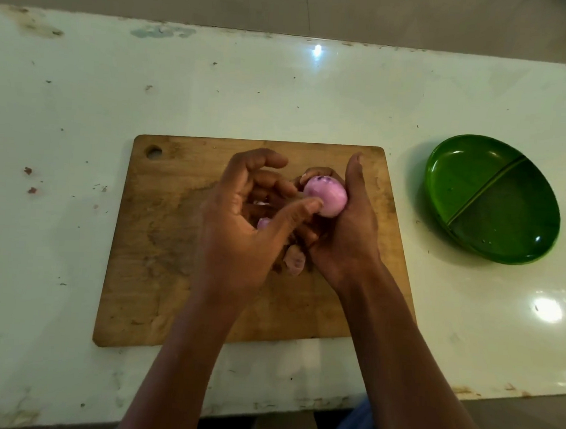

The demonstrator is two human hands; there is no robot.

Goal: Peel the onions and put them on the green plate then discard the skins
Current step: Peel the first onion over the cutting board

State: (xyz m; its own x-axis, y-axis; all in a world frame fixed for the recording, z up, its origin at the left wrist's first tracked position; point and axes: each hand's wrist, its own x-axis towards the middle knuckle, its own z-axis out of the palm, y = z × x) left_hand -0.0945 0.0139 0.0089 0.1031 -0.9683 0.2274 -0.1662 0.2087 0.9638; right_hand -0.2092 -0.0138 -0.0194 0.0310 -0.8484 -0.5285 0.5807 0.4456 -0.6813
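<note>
The onion [325, 197] sits in the right hand [346, 230], cupped between palm and curled fingers above the middle of the cutting board [162, 240], its pale pink flesh mostly bare, with a dark spot on the far end. The left hand [242, 218] lies just beside it, thumb tip touching the onion's near side; its fingers are curled, but whether they hold a scrap of peel I cannot tell. The green plate [467, 171] lies to the right, well apart from the board, on the holding hand's own side, so the right hand looks the nearer one to carry it over, with nothing between. Loose skins [294, 261] lie on the board under the hands, on a stained white counter [215, 96].
</note>
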